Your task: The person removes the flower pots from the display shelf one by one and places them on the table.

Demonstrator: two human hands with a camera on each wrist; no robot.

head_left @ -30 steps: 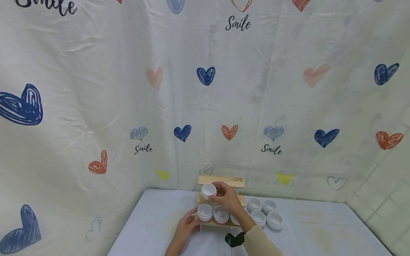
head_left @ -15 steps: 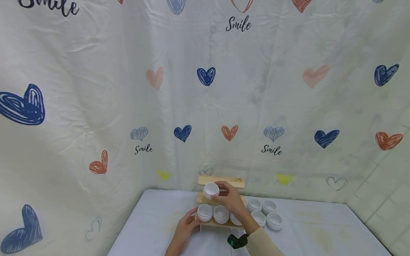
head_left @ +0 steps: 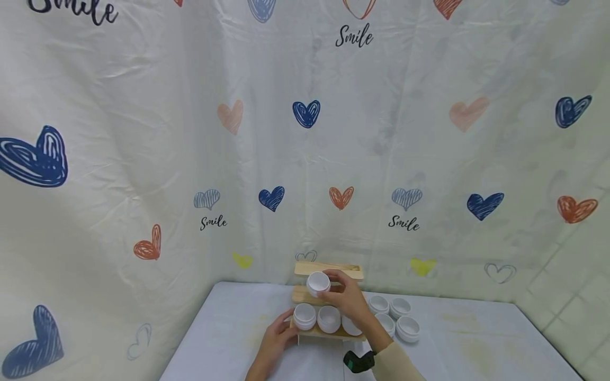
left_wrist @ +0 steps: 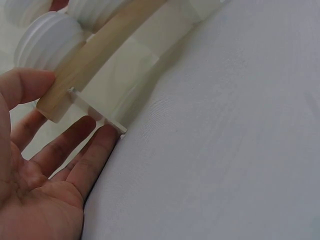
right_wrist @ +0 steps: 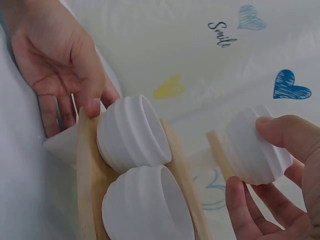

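A tiered wooden rack (head_left: 329,269) stands on the white table. My right hand (head_left: 351,302) pinches a white ribbed cup (head_left: 318,284) between thumb and fingers, over the middle tier (head_left: 301,295). In the right wrist view this cup (right_wrist: 250,145) is tilted; whether it touches the tier I cannot tell. My left hand (head_left: 280,332) holds the left end of the bottom tier, thumb on the wooden edge (left_wrist: 60,100) and other fingers beneath and beside the pale leg (left_wrist: 97,111). Along that tier sit a left cup (head_left: 305,316), a middle cup (head_left: 329,319) and a right cup (head_left: 350,326), partly hidden by my right arm.
Several more white cups (head_left: 408,328) stand grouped on the table (head_left: 457,349) to the right of the rack. A curtain with printed hearts (head_left: 371,159) hangs right behind the rack. A dark device (head_left: 358,362) is at my right wrist.
My right hand has shifted slightly to the right along the middle tier, carrying the cup. The left hand has stayed in place at the rack's end.
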